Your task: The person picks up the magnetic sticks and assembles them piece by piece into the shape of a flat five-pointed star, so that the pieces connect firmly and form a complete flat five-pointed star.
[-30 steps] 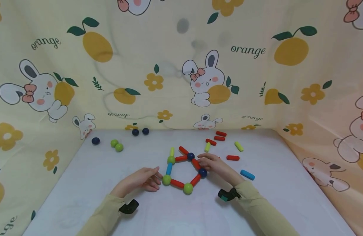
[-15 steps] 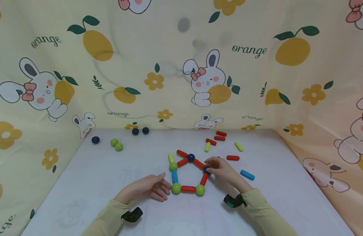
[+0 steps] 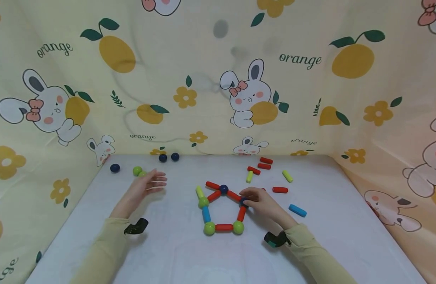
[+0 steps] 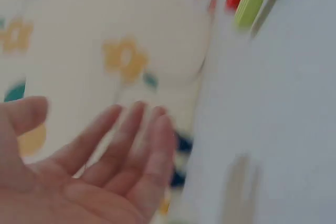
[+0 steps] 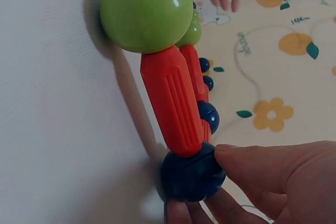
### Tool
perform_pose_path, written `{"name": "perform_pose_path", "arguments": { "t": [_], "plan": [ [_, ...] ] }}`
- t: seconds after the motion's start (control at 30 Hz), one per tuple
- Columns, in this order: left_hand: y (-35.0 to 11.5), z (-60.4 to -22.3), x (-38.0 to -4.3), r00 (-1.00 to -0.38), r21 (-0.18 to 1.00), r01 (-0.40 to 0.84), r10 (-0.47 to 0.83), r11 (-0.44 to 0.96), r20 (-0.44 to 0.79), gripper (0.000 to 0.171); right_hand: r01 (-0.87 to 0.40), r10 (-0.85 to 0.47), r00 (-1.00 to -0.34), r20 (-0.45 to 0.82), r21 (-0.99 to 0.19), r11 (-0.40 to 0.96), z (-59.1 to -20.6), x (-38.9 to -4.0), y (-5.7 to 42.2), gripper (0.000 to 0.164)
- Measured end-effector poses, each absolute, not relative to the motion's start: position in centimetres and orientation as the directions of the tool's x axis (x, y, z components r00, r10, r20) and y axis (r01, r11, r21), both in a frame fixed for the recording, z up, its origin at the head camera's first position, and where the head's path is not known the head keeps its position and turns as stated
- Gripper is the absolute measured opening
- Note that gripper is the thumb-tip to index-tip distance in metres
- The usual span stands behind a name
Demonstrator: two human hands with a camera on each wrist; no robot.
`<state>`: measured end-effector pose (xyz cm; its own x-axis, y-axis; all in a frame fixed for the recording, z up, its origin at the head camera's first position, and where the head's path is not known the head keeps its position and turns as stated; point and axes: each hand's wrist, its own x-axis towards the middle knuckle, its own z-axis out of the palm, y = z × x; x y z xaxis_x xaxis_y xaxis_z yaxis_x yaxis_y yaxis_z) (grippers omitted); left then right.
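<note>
A ring of rods and balls [image 3: 224, 227] lies mid-table. It joins red rods, one light-blue rod [image 3: 206, 215], green balls and dark blue balls. A red rod [image 3: 212, 185] and a yellow-green rod [image 3: 199, 192] stick out from its far corners. My right hand [image 3: 263, 205] pinches the dark blue ball [image 5: 191, 177] at the ring's right corner between thumb and fingers. From that ball a red rod [image 5: 170, 100] runs to a green ball [image 5: 147, 11]. My left hand [image 3: 141, 190], fingers extended and holding nothing, is at two loose green balls [image 3: 137, 170], partly covering one.
Loose dark blue balls [image 3: 115, 168] lie at the back left. Several loose red rods [image 3: 264, 166], yellow-green rods [image 3: 287, 176] and a light-blue rod [image 3: 297, 210] are scattered at the right. A printed cloth [image 3: 211, 118] hangs behind the table.
My left hand has left the ring's lower left corner and moved up and left to the loose green balls. The ring has turned and changed shape; my right hand now grips its right-hand blue ball.
</note>
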<state>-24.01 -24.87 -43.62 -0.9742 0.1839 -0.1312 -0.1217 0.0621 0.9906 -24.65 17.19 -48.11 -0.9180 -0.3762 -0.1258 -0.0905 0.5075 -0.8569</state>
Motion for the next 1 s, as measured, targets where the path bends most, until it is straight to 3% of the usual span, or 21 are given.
{"name": "perform_pose_path", "arguments": {
  "t": [0.17, 0.37, 0.57, 0.67, 0.77, 1.0],
  "plan": [
    [-28.6, -43.1, -26.1, -0.999, 0.998, -0.014, 0.035, 0.064, -0.017, 0.051, -0.09, -0.383, -0.914, -0.134, -0.854, 0.513, -48.2, -24.7, 17.0, 0.027],
    [-30.2, -44.5, -27.4, -0.998, 0.951, -0.008, -0.057, 0.309, 0.011, 0.061, -0.06, -0.353, -0.923, -0.152, -0.85, 0.523, -48.2, -24.6, 16.8, 0.026],
    [-30.1, -46.4, -28.2, -0.997, 0.853, -0.071, -0.069, 0.517, -0.041, 0.06, -0.068, -0.363, -0.92, -0.15, -0.849, 0.524, -48.1, -24.4, 16.7, 0.025],
    [-29.9, -47.3, -28.4, -0.998, 0.822, -0.063, -0.06, 0.566, -0.035, 0.05, -0.065, -0.366, -0.918, -0.155, -0.851, 0.522, -48.1, -24.4, 16.6, 0.025],
    [-29.3, -48.1, -28.2, -0.999, 0.801, -0.048, -0.039, 0.596, -0.031, 0.041, -0.052, -0.358, -0.919, -0.163, -0.852, 0.521, -48.1, -24.4, 16.6, 0.025],
    [-27.2, -49.1, -27.4, -1.0, 0.799, 0.001, -0.005, 0.601, 0.005, 0.041, -0.058, -0.354, -0.923, -0.154, -0.851, 0.521, -48.2, -24.4, 16.6, 0.024]
  ]
}}
